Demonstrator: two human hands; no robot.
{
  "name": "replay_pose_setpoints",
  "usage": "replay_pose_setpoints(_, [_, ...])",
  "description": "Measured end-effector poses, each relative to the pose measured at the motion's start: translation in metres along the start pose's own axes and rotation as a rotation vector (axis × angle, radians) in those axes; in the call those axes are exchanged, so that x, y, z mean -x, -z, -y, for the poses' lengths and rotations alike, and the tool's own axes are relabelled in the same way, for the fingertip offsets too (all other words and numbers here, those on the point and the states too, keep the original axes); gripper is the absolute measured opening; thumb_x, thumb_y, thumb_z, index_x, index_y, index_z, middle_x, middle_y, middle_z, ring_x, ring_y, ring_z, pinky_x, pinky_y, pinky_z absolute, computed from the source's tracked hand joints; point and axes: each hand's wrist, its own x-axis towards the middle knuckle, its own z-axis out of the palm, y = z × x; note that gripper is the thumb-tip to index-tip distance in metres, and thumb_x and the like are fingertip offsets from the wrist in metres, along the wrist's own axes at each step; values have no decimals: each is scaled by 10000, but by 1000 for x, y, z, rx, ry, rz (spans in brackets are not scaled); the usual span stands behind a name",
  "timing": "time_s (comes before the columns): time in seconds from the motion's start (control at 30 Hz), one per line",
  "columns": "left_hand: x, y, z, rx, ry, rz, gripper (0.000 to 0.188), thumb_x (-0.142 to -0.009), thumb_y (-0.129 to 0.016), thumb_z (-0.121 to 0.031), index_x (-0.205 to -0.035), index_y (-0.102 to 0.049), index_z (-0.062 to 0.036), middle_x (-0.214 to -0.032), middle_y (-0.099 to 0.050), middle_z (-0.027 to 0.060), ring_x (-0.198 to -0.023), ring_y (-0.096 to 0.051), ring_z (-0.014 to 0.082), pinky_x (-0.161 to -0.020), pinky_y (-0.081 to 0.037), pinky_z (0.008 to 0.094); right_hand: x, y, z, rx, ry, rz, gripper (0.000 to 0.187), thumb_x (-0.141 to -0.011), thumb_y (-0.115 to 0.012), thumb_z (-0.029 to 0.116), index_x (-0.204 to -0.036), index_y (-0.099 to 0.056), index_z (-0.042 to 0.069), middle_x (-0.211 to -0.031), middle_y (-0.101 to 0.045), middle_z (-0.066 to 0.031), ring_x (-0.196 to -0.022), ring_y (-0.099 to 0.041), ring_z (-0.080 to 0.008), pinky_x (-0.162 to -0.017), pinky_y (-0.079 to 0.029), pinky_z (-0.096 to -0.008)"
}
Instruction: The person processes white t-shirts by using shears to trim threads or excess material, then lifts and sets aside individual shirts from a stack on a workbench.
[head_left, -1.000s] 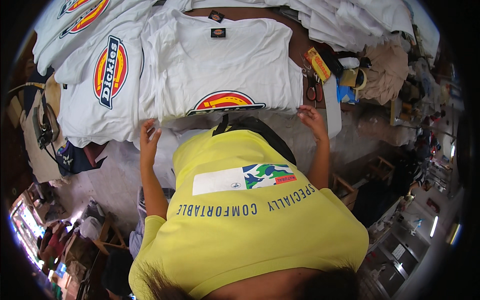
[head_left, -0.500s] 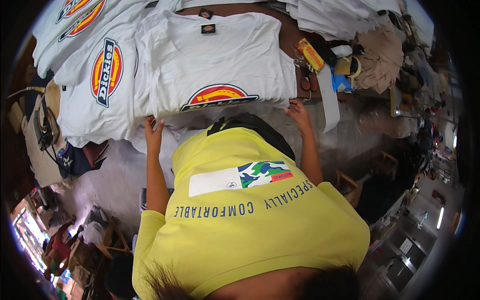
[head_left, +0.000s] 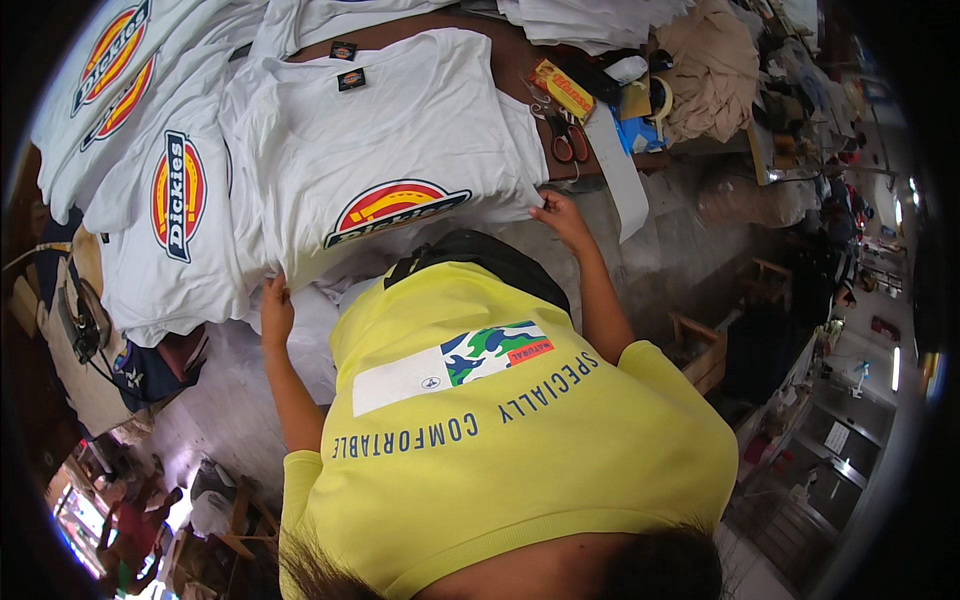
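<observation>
A white T-shirt (head_left: 400,135) with a red, yellow and black printed logo lies spread on the table before me, its neck opening and small black neck label at the far side. The near part hangs over the table edge. My left hand (head_left: 277,310) pinches the near left edge of this T-shirt. At the near right corner, my right hand (head_left: 565,220) grips the cloth between thumb and fingers, pulling it slightly out. Another white T-shirt (head_left: 130,270) with the same logo sits directly to the left.
More white shirts (head_left: 75,140) are piled at the far left. Right of the T-shirt lie scissors (head_left: 568,140), a yellow box (head_left: 563,90), a tape roll (head_left: 660,98) and a white strip (head_left: 615,175). Beige cloth (head_left: 710,70) is heaped beyond. An iron (head_left: 82,315) stands at the left.
The view has turned, so the table contents sit further left and tilted. Both hands stay at the near corners; the fingers have closed more firmly on the T-shirt, and the logo shows more.
</observation>
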Motion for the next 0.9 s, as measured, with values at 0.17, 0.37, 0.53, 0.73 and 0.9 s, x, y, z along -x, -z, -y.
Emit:
replay_pose_setpoints(0.17, [-14,39,-21,-280,-63,59,322,-705,-639,-26,-1014,-550,-12,-986,-536,213,-909,-518,386,-751,-422,437,4,12,16,56,-83,-76,232,-772,-686,97,-966,-576,34,-864,-595,9,-780,-536,-57,-715,-428,-197])
replay_pose_setpoints(0.37, [-4,63,-36,-160,-164,-29,248,-688,-695,-84,-872,-571,27,-850,-585,134,-795,-555,263,-721,-436,335,12,39,25,175,-29,-78,235,-744,-717,118,-926,-605,21,-821,-588,16,-711,-520,-51,-671,-431,-196])
replay_pose_setpoints(0.53, [6,58,-16,516,208,102,156,-753,-686,-112,-821,-576,-25,-725,-524,-40,-668,-439,40,-595,-344,197,14,32,29,80,36,-122,206,-742,-722,138,-880,-614,28,-799,-581,21,-709,-506,-47,-649,-419,-193])
replay_pose_setpoints(0.73, [5,56,-13,466,255,52,152,-783,-674,-152,-786,-562,-49,-674,-481,-60,-594,-381,28,-537,-303,184,15,29,30,161,14,-137,200,-736,-725,133,-866,-613,31,-789,-576,19,-702,-500,-47,-644,-419,-187])
replay_pose_setpoints(0.9, [7,55,2,478,396,-221,174,-777,-674,-177,-829,-571,-47,-705,-519,-30,-628,-445,58,-573,-366,210,15,23,31,111,3,-121,206,-725,-733,124,-863,-614,30,-780,-571,20,-691,-493,-46,-637,-417,-184])
